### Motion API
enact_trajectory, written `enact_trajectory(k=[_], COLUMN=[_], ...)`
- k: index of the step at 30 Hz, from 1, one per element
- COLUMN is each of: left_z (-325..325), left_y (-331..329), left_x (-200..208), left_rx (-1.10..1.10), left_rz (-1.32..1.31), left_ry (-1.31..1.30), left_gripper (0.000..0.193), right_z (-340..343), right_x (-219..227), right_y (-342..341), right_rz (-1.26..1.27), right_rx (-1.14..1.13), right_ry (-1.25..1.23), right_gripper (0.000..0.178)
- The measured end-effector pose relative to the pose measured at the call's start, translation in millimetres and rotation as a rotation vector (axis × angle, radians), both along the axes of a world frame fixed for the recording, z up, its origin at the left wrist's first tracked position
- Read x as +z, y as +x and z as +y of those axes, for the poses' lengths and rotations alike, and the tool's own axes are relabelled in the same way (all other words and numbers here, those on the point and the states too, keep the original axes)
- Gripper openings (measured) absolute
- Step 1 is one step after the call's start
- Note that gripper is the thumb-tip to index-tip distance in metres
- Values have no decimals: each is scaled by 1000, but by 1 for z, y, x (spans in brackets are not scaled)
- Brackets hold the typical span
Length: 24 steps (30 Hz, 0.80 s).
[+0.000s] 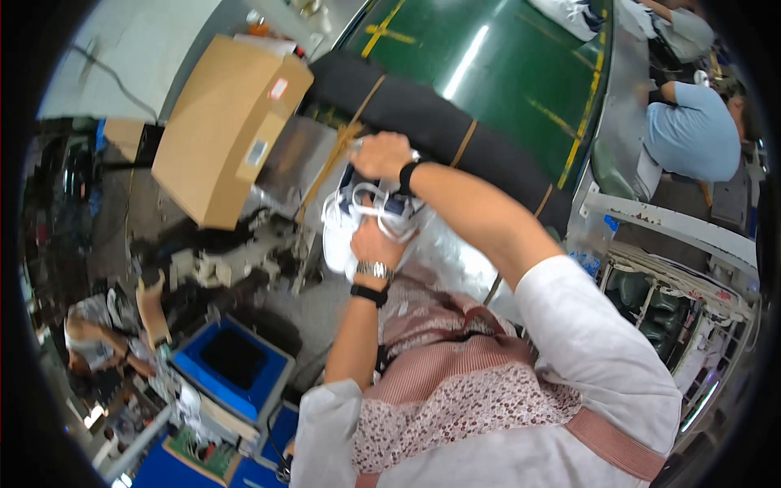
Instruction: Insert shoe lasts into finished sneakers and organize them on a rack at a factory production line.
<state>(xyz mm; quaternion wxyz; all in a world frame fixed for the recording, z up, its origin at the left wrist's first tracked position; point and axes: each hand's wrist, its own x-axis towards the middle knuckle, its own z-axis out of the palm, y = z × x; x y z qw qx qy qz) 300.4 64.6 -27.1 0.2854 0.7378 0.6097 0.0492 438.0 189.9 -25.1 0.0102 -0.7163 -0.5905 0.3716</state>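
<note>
A white sneaker (336, 244) with dark blue parts and loose white laces is held in front of my body, beside the near end of a green conveyor. My left hand (376, 246), with a metal watch and a black band at the wrist, is closed on the middle of the sneaker among the lace loops. On the far end of the same sneaker, my right hand (382, 156) curls its fingers over the dark blue part. A black band circles that wrist too. Exactly what the right fingertips pinch is hidden.
A large cardboard box (215, 122) stands left of the conveyor (504, 65), whose near end a black cover (423, 118) wraps. More white shoes (567, 16) lie far along the belt. A blue-topped machine (232, 362) is at lower left, a rack (679, 317) at right. Co-workers sit on both sides.
</note>
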Motion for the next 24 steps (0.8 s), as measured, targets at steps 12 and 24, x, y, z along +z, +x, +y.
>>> enact_trajectory(k=[12, 24], left_z=[27, 120], left_y=[9, 251], left_x=[-12, 43], left_rx=[-409, -1190], left_rz=[75, -392], left_ry=[141, 380], left_gripper=[91, 51], right_z=[-73, -374], right_x=[-63, 5], right_y=[42, 135], right_rz=[872, -437], right_rx=[-953, -855], right_ry=[233, 330], right_gripper=[31, 74])
